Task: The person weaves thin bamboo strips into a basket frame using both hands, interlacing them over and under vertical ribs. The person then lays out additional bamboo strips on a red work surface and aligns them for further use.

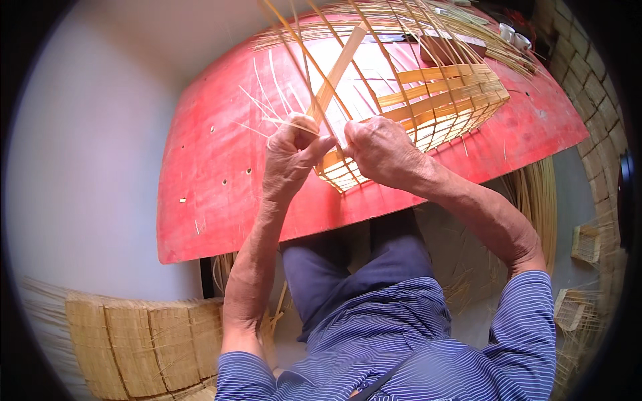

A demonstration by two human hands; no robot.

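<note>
Head view, left hand (292,152) pinching pale strip (340,70); right hand (382,150) closed on woven basket (438,103), red tabletop (214,150)

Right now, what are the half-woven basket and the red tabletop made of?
The half-woven basket looks like split bamboo, maybe another cane: thin, pale-yellow strips, smooth and unpainted. The red tabletop could be painted wood, though I can't be sure: its red coat looks scuffed and faded, with small holes.
</note>
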